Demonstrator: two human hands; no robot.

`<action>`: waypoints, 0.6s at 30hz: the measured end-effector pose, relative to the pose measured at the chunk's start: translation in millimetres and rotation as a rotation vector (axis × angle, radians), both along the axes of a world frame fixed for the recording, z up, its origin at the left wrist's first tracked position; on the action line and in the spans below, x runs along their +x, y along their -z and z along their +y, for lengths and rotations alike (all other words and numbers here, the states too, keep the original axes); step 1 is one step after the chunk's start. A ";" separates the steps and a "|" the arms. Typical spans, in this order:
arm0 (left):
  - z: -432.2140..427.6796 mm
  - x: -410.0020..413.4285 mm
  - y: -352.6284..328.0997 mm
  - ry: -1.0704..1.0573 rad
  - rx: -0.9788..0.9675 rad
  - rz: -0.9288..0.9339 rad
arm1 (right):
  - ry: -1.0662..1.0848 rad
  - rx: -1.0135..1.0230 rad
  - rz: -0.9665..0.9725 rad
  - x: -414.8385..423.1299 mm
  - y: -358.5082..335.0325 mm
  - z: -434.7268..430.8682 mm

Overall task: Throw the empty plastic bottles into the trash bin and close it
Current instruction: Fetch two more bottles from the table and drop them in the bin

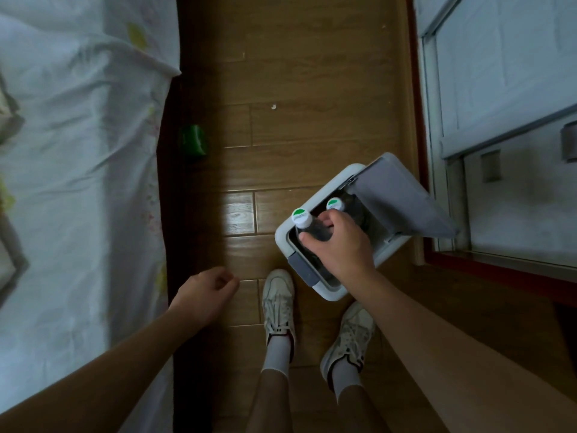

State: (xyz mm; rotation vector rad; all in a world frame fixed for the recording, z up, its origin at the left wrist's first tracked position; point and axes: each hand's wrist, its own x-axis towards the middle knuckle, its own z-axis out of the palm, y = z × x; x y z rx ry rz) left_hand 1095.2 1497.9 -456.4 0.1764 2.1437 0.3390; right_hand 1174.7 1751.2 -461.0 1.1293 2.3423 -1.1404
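Observation:
A white trash bin (282,242) stands on the wooden floor with its grey lid (402,201) raised toward the right. My right hand (338,245) is over the bin's opening, closed around a clear plastic bottle (312,231) with a white-and-green cap (301,216). A second bottle's cap (335,204) shows deeper inside the bin, just beyond my fingers. My left hand (206,292) hangs to the left of the bin above the floor, fingers loosely curled with nothing in them.
A bed with a pale sheet (78,167) fills the left side. A green object (194,140) lies on the floor by the bed. A window frame (499,135) and red sill run along the right. My two shoes (278,301) stand just before the bin.

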 end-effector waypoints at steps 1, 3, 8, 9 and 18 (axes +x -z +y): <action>-2.5 1.5 -0.3 0.002 -0.013 -0.015 | 0.061 -0.031 0.039 4.7 -2.4 1.6; -4.7 2.8 -1.8 0.005 -0.032 -0.035 | 0.244 -0.138 0.118 13.1 -9.3 10.0; 10.6 -4.8 -4.4 0.023 -0.017 -0.027 | 0.350 -0.283 0.053 24.5 -4.6 27.1; 15.7 -6.7 -3.9 0.025 -0.004 -0.029 | 0.270 -0.271 -0.017 26.2 2.7 25.7; 46.4 -5.3 1.9 0.065 0.022 -0.029 | 0.236 -0.167 -0.033 51.5 27.0 10.8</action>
